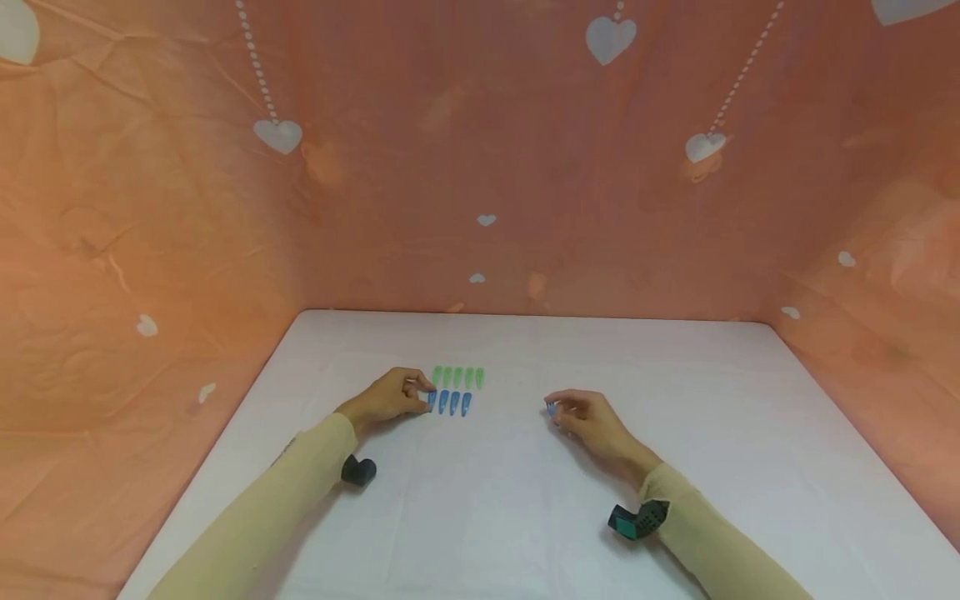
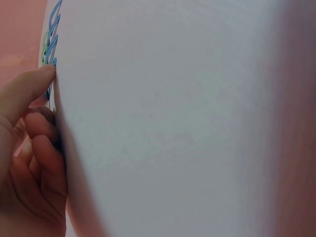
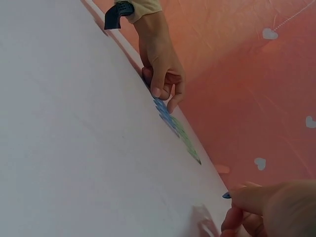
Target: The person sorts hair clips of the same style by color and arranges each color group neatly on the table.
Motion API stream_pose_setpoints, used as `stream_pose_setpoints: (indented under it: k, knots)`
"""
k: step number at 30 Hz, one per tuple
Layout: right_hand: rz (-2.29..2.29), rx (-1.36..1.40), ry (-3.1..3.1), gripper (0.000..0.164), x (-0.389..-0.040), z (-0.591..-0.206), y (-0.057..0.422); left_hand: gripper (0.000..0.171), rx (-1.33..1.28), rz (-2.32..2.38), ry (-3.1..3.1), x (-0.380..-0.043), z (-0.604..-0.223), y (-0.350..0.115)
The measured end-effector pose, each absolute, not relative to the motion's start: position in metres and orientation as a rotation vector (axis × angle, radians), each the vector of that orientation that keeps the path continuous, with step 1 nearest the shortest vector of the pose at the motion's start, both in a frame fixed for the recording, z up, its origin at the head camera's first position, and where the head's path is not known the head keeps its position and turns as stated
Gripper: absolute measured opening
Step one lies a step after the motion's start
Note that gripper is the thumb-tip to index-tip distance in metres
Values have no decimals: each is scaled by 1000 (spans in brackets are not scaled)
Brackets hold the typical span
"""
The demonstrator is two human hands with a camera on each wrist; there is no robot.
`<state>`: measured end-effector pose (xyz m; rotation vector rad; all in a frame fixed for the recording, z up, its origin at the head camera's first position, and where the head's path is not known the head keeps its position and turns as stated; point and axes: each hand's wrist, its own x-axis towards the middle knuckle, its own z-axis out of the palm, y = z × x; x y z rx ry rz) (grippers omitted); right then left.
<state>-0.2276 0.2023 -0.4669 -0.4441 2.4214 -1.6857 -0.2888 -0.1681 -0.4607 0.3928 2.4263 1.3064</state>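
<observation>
A row of several green snap hair clips (image 1: pixel 458 377) lies on the white table, side by side. Just nearer to me is a row of blue snap hair clips (image 1: pixel 454 403). At the left end of the blue row, my left hand (image 1: pixel 392 395) holds the leftmost blue clip (image 1: pixel 432 399) between thumb and finger; the left wrist view shows the thumb over its end. Further right, apart from both rows, my right hand (image 1: pixel 592 423) pinches another blue hair clip (image 1: pixel 552 409). In the right wrist view only the tip of that clip (image 3: pixel 226 195) shows past the fingers.
The white table (image 1: pixel 510 517) is backed and flanked by orange sheeting (image 1: pixel 480 167) printed with pale hearts. A dark wrist device (image 1: pixel 639 521) sits at my right cuff, and another (image 1: pixel 358 471) at my left one.
</observation>
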Motion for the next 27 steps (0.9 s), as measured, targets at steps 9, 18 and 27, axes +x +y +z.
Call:
stream_pose_setpoints:
  k: [9, 18, 27]
  knots:
    - [-1741, -492, 2371, 31, -237, -470, 188, 32, 382, 1303, 2424, -289, -460, -168]
    - [-1736, -514, 2369, 31, -240, -467, 173, 32, 353, 1300, 2418, -285, -457, -167]
    - [-1742, -505, 2375, 30, -245, -467, 163, 32, 359, 1319, 2412, -286, -458, -168]
